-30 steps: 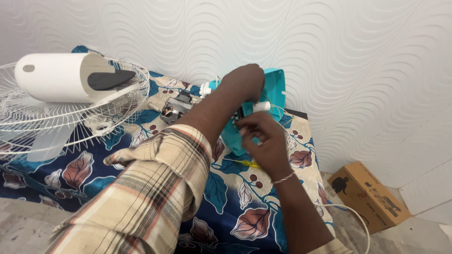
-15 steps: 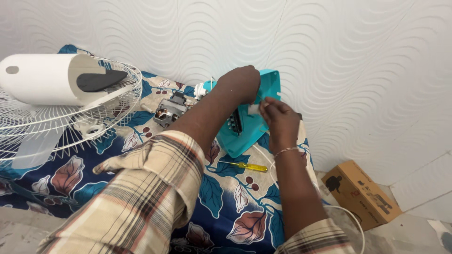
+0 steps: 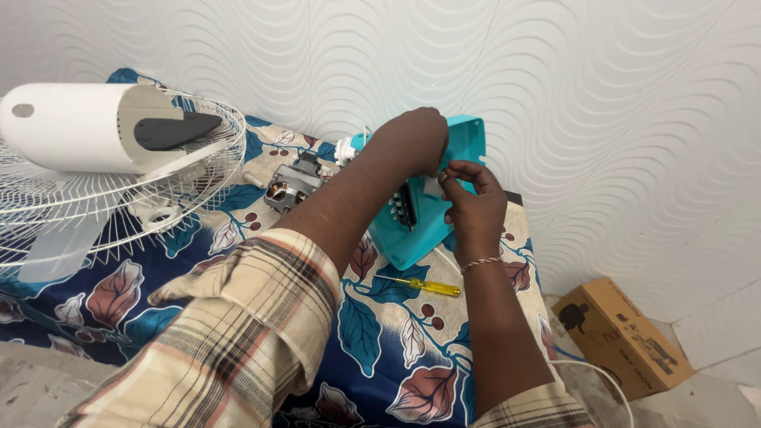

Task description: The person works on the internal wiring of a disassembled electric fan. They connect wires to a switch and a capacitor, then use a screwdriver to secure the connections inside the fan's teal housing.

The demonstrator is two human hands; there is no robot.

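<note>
Against the wall, both hands (image 3: 444, 170) pinch a small part inside the teal housing (image 3: 420, 214).

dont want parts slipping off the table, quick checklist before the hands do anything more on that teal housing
1. Left hand on the top of the teal housing: ok, it grips the upper edge.
2. Right hand at the housing's open face: ok, fingertips pinch something small; what it is, cannot tell.
3. Housing steady on the floral cloth: cannot tell, it stands tilted on one edge, propped by the hands.
4. Yellow-handled screwdriver within reach: ok, flat on the cloth by the right wrist.
5. Motor away from the table edge: ok.
6. White fan guard out of the way: ok, off to the left.
</note>
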